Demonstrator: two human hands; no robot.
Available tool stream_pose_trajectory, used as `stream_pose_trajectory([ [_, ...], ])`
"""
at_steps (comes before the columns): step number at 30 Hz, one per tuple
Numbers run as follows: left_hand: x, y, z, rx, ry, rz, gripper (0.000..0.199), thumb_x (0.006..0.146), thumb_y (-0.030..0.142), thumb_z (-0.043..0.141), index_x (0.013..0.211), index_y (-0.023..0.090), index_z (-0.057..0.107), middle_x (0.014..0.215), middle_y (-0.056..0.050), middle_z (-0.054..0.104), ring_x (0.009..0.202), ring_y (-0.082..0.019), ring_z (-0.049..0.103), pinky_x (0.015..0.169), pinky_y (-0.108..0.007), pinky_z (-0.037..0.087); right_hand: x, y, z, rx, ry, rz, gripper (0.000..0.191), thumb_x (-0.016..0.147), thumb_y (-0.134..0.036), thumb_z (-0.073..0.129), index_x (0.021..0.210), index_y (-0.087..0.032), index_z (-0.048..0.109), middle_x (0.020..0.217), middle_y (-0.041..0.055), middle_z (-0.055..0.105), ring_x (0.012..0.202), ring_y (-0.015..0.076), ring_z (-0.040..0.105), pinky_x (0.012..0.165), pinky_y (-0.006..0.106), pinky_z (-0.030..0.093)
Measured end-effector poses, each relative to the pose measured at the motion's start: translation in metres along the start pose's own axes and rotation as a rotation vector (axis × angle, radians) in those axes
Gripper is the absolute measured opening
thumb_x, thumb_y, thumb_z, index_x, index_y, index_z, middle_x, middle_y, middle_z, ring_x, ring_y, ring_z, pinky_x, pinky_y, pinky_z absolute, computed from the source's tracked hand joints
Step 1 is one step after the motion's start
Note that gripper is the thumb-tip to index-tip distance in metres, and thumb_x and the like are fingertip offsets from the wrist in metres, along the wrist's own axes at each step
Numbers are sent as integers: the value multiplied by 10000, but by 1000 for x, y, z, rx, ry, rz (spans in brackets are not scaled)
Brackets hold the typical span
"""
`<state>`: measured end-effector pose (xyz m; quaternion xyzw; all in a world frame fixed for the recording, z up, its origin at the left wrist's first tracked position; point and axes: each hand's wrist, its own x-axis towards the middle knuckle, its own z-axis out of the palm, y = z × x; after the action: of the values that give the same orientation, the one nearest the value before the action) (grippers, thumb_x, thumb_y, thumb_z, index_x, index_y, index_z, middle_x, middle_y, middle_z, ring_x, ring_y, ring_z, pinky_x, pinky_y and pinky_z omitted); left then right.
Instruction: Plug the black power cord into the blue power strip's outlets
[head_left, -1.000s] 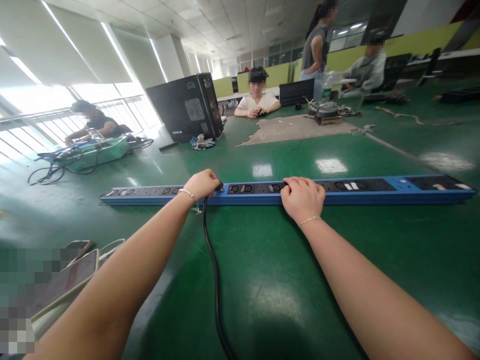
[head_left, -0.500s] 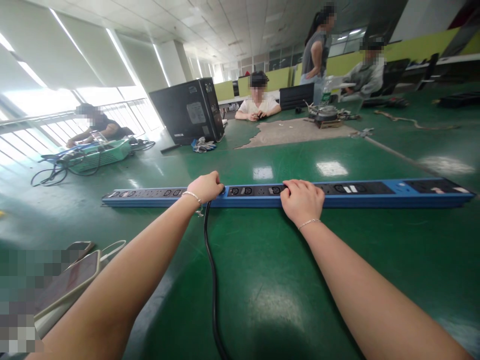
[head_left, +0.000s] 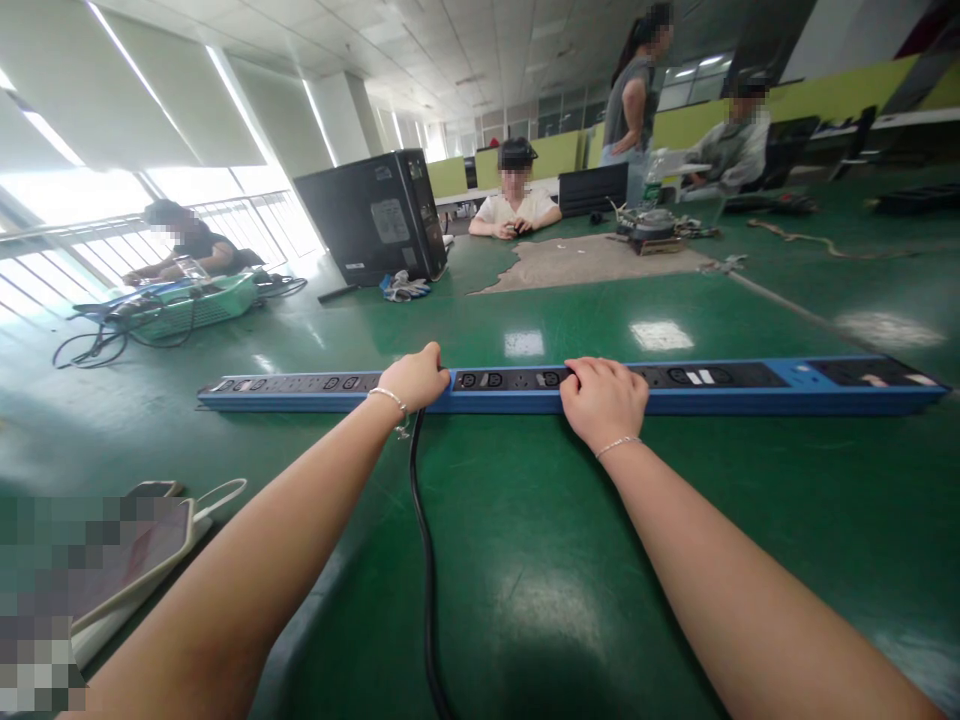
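A long blue power strip (head_left: 510, 402) with black socket panels lies across the green tabletop (head_left: 517, 520). Near its middle, my left hand (head_left: 417, 380) is closed on the end of a black power cord (head_left: 422, 520), pressed against the socket face. The plug itself is hidden under my fingers. From below that hand the cord runs down to the lower edge of the view. My right hand (head_left: 606, 403) grips the strip right of centre, fingers over its top and far edge, covering some sockets.
Phones (head_left: 131, 565) with a white cable lie at lower left. Further back are a green basket (head_left: 199, 308) with cords, a black computer case (head_left: 375, 215), gloves (head_left: 405, 287) and a metal assembly (head_left: 649, 225). Several people are in the background.
My left hand has rocked slightly at the socket, and the round plug edge that showed beside its fingers is now covered. The right hand holds its place; the view has shifted slightly.
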<state>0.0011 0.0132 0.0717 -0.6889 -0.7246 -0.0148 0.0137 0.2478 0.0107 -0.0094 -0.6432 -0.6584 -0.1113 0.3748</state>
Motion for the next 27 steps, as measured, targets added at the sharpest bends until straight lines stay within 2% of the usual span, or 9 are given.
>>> stream_pose_trajectory([
  [7, -10, 6, 4, 13, 40, -68, 303, 841, 381, 359, 1060, 215, 486, 916, -128, 679, 857, -291, 650, 711, -383, 481, 1, -1, -1, 4, -29, 7, 324, 822, -251, 396, 982, -226, 676, 1067, 32, 679, 1048, 229, 497, 887, 392, 243],
  [16, -5, 3, -5, 40, -26, -4, 307, 838, 368, 380, 1049, 183, 504, 963, -151, 680, 900, -279, 648, 738, -356, 478, 0, 1, 1, 16, 12, -15, 333, 821, -245, 385, 984, -221, 674, 1046, 41, 680, 1040, 231, 485, 884, 393, 231],
  [22, -13, 7, -3, 22, 15, -51, 303, 857, 366, 349, 1041, 185, 509, 965, -150, 679, 900, -274, 644, 752, -363, 473, -1, 0, 0, 16, 17, -19, 329, 821, -242, 390, 982, -218, 676, 1045, 49, 679, 1027, 232, 490, 880, 391, 239],
  [25, -16, 7, -12, -9, 56, -92, 292, 855, 363, 357, 1020, 176, 509, 947, -158, 675, 873, -285, 638, 738, -380, 467, -1, -1, 0, 13, 6, -11, 321, 819, -241, 397, 974, -222, 677, 1036, 47, 678, 1010, 227, 495, 876, 393, 246],
  [27, -17, 6, -27, -55, 151, -122, 299, 862, 359, 353, 1037, 165, 498, 926, -153, 672, 847, -272, 631, 726, -374, 462, 0, -1, 0, 12, 3, -8, 316, 818, -239, 402, 972, -224, 677, 1034, 46, 677, 1007, 225, 497, 874, 395, 250],
])
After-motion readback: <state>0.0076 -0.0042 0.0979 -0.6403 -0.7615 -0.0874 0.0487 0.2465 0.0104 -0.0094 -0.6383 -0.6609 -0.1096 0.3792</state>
